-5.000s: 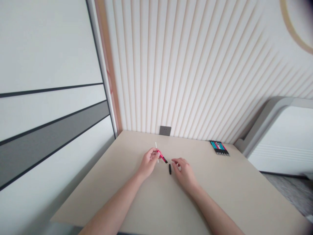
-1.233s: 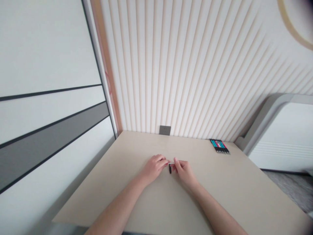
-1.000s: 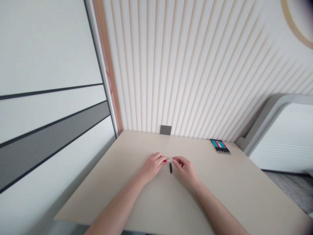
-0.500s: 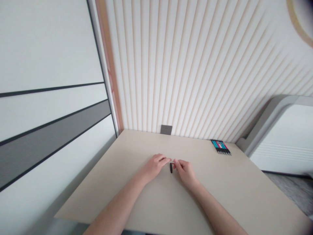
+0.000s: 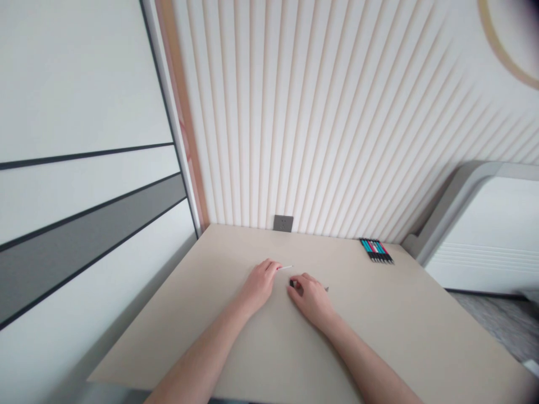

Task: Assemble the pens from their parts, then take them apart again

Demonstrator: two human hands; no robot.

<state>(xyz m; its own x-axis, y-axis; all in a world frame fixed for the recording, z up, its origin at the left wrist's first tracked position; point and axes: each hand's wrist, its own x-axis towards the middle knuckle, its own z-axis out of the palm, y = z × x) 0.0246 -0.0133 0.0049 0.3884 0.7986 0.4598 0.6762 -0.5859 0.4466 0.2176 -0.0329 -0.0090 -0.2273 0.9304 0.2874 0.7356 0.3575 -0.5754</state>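
Observation:
My left hand is closed in a pinch on a thin white pen refill, which points to the right just above the table. To its right, my right hand rests low on the table with fingers curled. Between its thumb and fingertips sits a small black pen part, partly covered by the fingers. A small greyish tip shows at the far side of the right hand; what it belongs to is hidden.
Several pens in black, teal and pink lie side by side at the back right of the beige table. A dark wall socket sits at the table's back edge, against the ribbed wall. A white cabinet stands along the left.
The hands have drawn apart. The refill, earlier between both hands, is now in the left hand alone. My right hand has come down around the black part that lay on the table.

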